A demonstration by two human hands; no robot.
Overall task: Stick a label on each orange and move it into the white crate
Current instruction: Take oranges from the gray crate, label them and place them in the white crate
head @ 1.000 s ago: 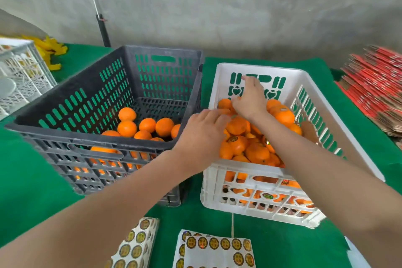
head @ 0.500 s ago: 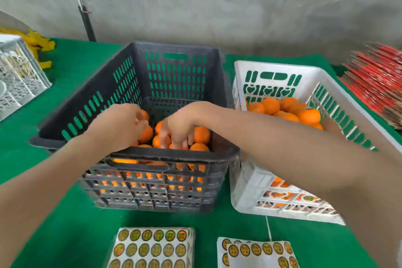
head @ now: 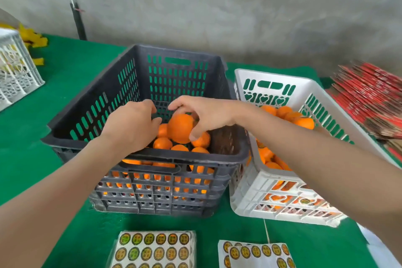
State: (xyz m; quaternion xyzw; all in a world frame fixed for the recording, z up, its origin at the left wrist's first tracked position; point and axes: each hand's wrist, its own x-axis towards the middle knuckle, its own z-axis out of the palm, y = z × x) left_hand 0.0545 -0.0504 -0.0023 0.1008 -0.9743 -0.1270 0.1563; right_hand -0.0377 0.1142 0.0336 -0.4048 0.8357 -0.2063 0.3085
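Note:
My right hand (head: 206, 113) grips an orange (head: 180, 129) and holds it just above the pile of oranges (head: 162, 143) in the dark grey crate (head: 91, 137). My left hand (head: 132, 126) reaches into the same crate with its fingers curled downward; what they touch is hidden behind the hand. The white crate (head: 272, 76) stands right of the dark one and holds several oranges (head: 304, 122). Two sheets of round gold labels (head: 152, 248) (head: 258, 252) lie on the green cloth in front of the crates.
A second white crate (head: 15, 72) stands at the far left, with yellow items (head: 32, 39) behind it. A stack of red cardboard (head: 369, 98) lies at the right edge. A black pole (head: 77, 22) rises against the grey wall.
My right hand left the white crate, crossed to the dark crate and has lifted an orange from the pile. My left hand moved into the dark crate as well.

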